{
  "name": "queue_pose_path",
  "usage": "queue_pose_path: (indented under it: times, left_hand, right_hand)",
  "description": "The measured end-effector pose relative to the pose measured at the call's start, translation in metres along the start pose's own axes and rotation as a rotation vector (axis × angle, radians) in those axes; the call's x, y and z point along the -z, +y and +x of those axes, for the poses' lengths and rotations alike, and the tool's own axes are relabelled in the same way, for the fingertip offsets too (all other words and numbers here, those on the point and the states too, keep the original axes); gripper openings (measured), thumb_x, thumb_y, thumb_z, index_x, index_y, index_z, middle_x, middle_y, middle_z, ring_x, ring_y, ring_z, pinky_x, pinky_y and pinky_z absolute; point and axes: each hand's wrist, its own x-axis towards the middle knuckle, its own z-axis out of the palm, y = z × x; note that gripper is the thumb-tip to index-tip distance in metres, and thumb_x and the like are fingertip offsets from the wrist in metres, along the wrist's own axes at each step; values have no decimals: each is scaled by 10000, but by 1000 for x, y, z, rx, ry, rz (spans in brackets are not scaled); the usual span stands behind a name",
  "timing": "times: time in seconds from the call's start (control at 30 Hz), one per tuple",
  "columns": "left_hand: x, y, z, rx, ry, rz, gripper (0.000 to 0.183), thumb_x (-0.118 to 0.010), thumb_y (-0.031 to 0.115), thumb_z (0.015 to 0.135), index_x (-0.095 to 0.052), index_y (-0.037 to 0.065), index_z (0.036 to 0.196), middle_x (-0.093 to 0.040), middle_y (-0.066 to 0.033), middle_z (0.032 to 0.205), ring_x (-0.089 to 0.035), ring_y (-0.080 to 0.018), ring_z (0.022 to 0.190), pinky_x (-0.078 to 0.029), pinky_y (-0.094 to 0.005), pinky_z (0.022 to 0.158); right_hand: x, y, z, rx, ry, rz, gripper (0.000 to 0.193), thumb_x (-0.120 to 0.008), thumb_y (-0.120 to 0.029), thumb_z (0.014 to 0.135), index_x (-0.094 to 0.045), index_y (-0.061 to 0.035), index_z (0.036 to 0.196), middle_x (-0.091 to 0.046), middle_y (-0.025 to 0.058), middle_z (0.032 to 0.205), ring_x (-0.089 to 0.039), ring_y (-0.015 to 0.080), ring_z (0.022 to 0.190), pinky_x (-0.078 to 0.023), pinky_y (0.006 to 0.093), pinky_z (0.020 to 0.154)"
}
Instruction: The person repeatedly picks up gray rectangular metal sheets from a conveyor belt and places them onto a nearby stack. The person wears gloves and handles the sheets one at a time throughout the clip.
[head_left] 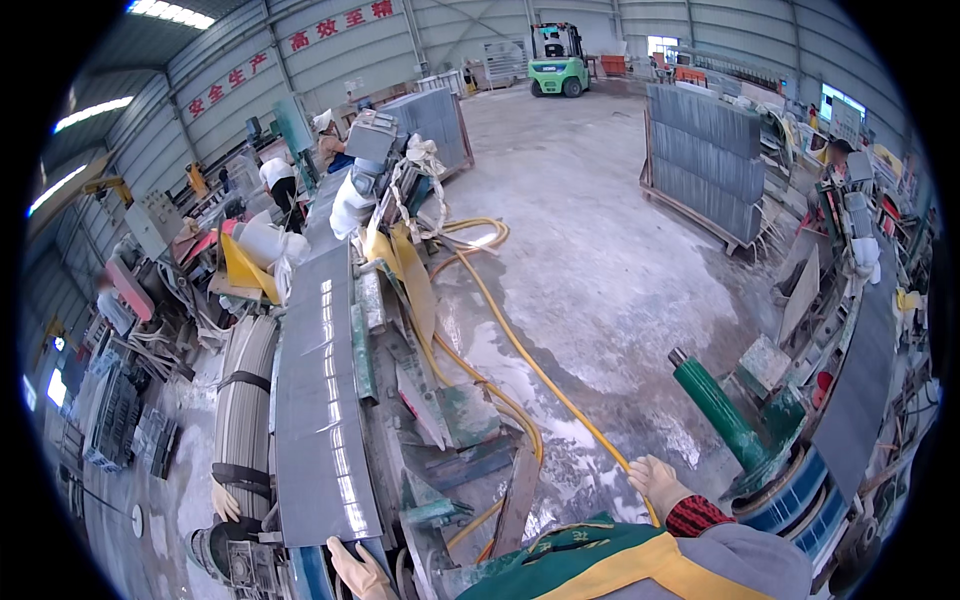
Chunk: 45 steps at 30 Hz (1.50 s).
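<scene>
Down at the bottom edge of the view, right of centre, the right hand (pixel 657 484) is wrapping its gloved fingers around a yellow hose (pixel 570 402), so yeah, it's closed on that. As for looks, the hose is showing up slim and bright, standing out loud against the grey, wet-looking floor (pixel 590 250). From the grip it's running up and left in a nearly straight line, then it's curling into loose loops near a grey slab stack (pixel 430 125). More yellow lengths are snaking down between the metal scraps to the left of that line.

Meanwhile the left hand (pixel 358 572) is hanging out by the near end of a dark grey belt (pixel 325 400), pale glove on, thumb standing apart from the fingers. Can't tell if it's actually touching anything. The belt is looking smooth, with bright light streaking along it. Over to the right, a green cylinder (pixel 720 410) is leaning beside a blue drum (pixel 775 515).
</scene>
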Motion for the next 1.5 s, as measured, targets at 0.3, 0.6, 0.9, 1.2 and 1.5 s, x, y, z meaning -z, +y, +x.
queue_pose_path:
  times: [0.3, 0.6, 0.9, 1.2, 1.5]
  left_hand:
    - [18, 15, -4, 35, -11, -65, 540, -532, 146, 934, -357, -31, 1413, -488, -300, 1314, -487, -452, 1183, -385, -459, 1041]
    - [15, 11, -9, 43, 3, -66, 541, -533, 133, 932, -364, -33, 1418, -456, -292, 1369, -450, -441, 1243, -344, -442, 1095]
    - [18, 13, -16, 139, -1, -229, 542, -529, 131, 934, -362, -31, 1423, -466, -286, 1357, -461, -433, 1231, -351, -436, 1090]
    - [8, -9, -21, 4, 51, -52, 545, -544, 127, 933, -363, -26, 1424, -483, -287, 1338, -476, -439, 1208, -364, -438, 1072]
    - [24, 7, -25, 86, -31, -130, 544, -543, 141, 934, -372, -38, 1419, -471, -301, 1355, -450, -435, 1259, -343, -433, 1092]
  right_hand:
    - [2, -2, 1, -21, 18, -14, 336, -540, -299, 960, -579, -8, 1124, -696, 165, 1011, -694, 288, 838, -585, 411, 731]
    - [-8, -2, -2, -41, 13, -57, 350, -534, -313, 962, -580, -14, 1138, -696, 163, 1039, -698, 291, 849, -588, 413, 726]
    - [-6, -2, 4, -68, 33, -44, 331, -503, -300, 983, -580, -9, 1120, -700, 160, 1010, -696, 286, 822, -582, 413, 697]
    - [-12, -4, 0, -57, 37, -52, 309, -499, -290, 985, -586, -12, 1089, -703, 152, 973, -691, 260, 780, -578, 400, 684]
    - [-8, -4, -6, -26, 13, -79, 334, -516, -315, 973, -580, -18, 1112, -703, 150, 1001, -694, 256, 830, -572, 393, 722]
